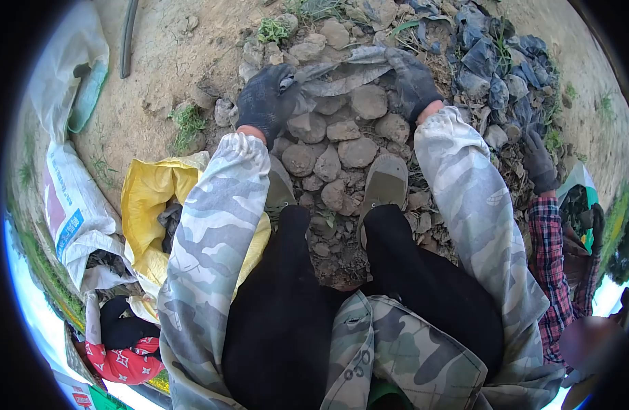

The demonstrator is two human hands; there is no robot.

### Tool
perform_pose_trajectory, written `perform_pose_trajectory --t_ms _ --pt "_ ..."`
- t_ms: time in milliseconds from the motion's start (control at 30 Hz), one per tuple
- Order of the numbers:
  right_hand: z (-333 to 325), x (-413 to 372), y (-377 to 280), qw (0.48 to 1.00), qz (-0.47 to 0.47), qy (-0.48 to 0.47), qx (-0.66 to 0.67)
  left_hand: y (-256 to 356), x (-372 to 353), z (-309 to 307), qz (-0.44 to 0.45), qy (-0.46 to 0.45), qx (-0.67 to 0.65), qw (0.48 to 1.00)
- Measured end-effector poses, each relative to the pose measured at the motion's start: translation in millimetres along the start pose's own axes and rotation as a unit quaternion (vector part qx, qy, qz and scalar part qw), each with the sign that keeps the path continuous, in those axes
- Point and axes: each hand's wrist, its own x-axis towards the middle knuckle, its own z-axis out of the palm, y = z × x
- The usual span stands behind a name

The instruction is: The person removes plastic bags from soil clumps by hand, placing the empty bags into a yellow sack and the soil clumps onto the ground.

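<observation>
Both my hands wear dark work gloves. My left hand and my right hand each grip one end of a strip of grey plastic sheet stretched between them, low over a heap of round, soil-caked clods. My camouflage sleeves reach down to it, and my two shoes stand on the heap just below the strip.
A yellow sack lies open at my left, with white woven sacks beyond it. Crumpled dark plastic is piled at the upper right. Another person's gloved hand and plaid sleeve reach in at the right.
</observation>
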Motion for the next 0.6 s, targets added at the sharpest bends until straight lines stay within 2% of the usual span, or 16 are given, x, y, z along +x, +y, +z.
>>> perform_pose_trajectory --t_ms 33,67,100,167,233,267,367,467,600 --pt "1 0 8 0.981 0.068 -0.002 0.181 1 1 -1 0.015 0.023 -0.005 1.000" --pt "-10 3 -49 0.927 0.259 0.016 0.270 4 1 -2 0.015 0.024 -0.006 1.000" --pt "-8 2 -45 0.928 0.258 0.015 0.269 5 0 -3 0.020 0.025 0.009 0.999" --pt "-2 -2 -34 0.983 0.105 0.022 0.149 4 1 -8 0.025 0.027 0.027 0.999" --pt "3 -7 -41 0.987 0.088 0.020 0.134 -3 1 -19 0.122 -0.002 0.171 0.978" --pt "6 -9 -45 0.990 0.070 0.019 0.119 -6 2 -26 0.123 -0.004 0.175 0.977" --pt "8 -15 -46 0.990 0.117 -0.019 0.073 -10 2 -47 0.135 -0.047 0.267 0.953" --pt "13 -23 -44 0.993 0.112 -0.022 0.020 -18 4 -55 0.235 -0.110 0.338 0.905" --pt "12 -34 -60 0.994 0.113 -0.012 0.004 4 4 -54 0.196 -0.048 0.303 0.931"
